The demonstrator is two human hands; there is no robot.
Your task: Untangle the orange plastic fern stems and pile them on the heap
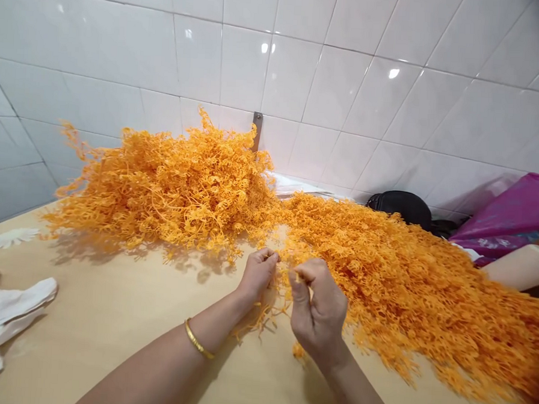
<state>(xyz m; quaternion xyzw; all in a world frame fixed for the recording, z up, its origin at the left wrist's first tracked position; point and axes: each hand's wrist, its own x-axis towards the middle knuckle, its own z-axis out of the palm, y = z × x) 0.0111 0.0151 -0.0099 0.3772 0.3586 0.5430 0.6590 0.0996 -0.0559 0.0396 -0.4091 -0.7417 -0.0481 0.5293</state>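
Two large heaps of orange plastic-looking foliage lie before me: a taller heap on the left and a long, low heap on the right. Between them, my left hand, with a gold bangle at its wrist, is closed in a pinch on an orange foliage sprig, whose thin strands hang below the fingers. My right hand is closed just to the right, thumb against curled forefinger, with a small orange bit showing at the fingertips. A loose orange piece lies under it.
The pale wooden table meets a white tiled wall. A white cloth and a white petalled piece lie at left. Behind the right heap are a black rounded object and a purple bag.
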